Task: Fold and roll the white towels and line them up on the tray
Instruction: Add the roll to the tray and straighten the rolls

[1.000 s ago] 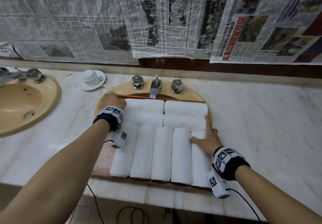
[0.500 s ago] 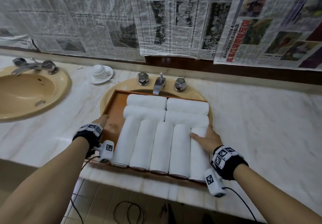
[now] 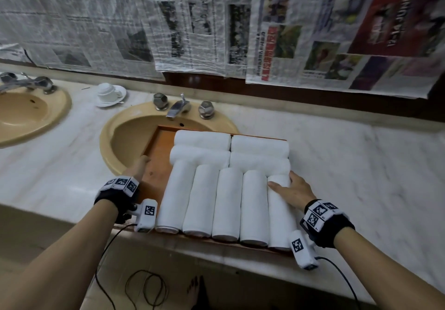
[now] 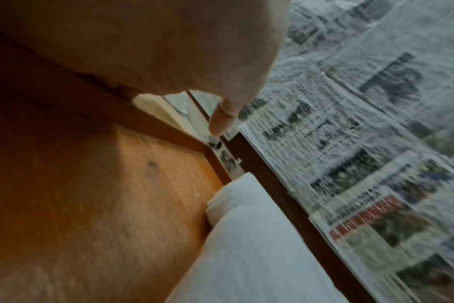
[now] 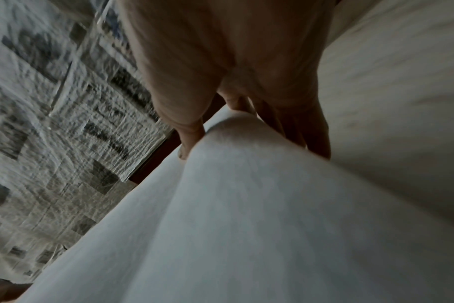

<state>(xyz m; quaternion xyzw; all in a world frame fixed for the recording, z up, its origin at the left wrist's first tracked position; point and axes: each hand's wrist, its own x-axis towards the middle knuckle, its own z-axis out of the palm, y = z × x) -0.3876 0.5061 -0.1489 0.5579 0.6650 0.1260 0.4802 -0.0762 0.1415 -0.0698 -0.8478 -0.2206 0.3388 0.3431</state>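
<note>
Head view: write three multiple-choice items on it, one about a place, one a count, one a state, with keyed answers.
1. Where does the wooden tray sit?
A. over a sink
B. on the floor
C. on a chair

2. How many rolled towels lie on it?
A. four
B. nine
C. twelve

3. How is the right hand?
A. in a fist
B. raised, away from the tray
C. flat on the rightmost roll

Answers: 1 A, the yellow basin shows beneath it; 2 B, five lengthwise in front, four crosswise behind; 3 C, fingers straight across the towel.
</note>
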